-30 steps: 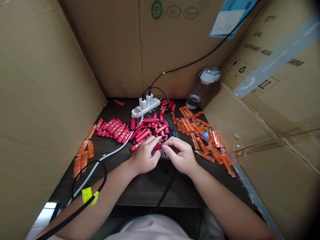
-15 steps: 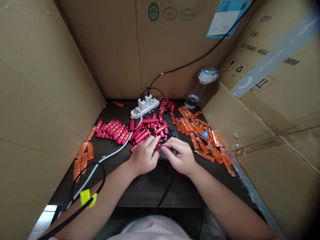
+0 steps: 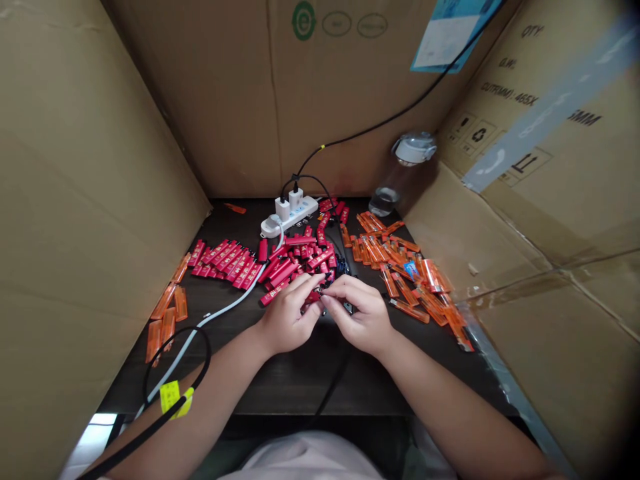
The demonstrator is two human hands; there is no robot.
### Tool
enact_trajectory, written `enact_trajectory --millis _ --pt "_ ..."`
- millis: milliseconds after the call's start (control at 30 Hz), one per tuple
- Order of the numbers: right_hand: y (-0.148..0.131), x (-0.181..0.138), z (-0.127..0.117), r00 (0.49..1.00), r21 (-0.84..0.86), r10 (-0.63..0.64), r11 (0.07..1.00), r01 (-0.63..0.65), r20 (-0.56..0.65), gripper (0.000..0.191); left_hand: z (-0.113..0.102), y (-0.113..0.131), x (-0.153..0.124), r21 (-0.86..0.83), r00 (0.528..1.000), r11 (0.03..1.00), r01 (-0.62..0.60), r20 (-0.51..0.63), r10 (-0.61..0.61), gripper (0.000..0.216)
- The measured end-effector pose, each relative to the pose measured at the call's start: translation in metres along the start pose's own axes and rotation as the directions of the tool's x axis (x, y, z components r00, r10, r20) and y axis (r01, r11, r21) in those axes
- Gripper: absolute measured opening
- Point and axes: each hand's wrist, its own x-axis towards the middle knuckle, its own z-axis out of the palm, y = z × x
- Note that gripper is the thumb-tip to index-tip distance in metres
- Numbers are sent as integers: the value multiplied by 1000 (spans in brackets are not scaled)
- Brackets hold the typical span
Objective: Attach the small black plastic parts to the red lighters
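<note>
My left hand (image 3: 287, 320) is closed round a red lighter (image 3: 313, 295), whose body shows between thumb and fingers. Against that lighter's right end, my right hand (image 3: 364, 313) pinches thumb and forefinger together on a small dark metallic piece, too small to name. Just beyond both hands lies a loose heap of red lighters (image 3: 300, 251). More red lighters (image 3: 231, 261) lie side by side to the left. Orange lighters (image 3: 395, 257) are scattered right of my right hand, with several further orange lighters (image 3: 167, 321) at the left edge.
A white power strip (image 3: 266, 230) with plugged-in chargers sits at the back, its white cable (image 3: 227, 307) running forward left. A clear bottle (image 3: 385, 200) stands back right. Cardboard walls (image 3: 200, 100) enclose the dark table (image 3: 285, 387). A black cable (image 3: 150, 427) loops over my left forearm.
My hands stay together at nearly the same place. The red lighter shows a little more between my fingers, and my right fingertips have shifted slightly at its end.
</note>
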Motion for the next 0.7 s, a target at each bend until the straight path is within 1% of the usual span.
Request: enact_trajectory --millis 100,267,433,700 --pt "-5 0 0 1000 25 0 1000 0 -7 8 0 1 -1 -32 999 998 -46 -10 46 40" --pt "-9 -2 1 1000 37 0 999 -1 13 8 0 2 -3 6 994 994 -110 -19 110 43" --pt "-11 -6 5 1000 32 2 999 -2 -10 9 1 5 -3 36 989 989 -143 -24 144 45" --pt "-7 -7 9 997 33 -66 997 68 -45 11 4 4 -5 68 988 986 -151 -31 154 46"
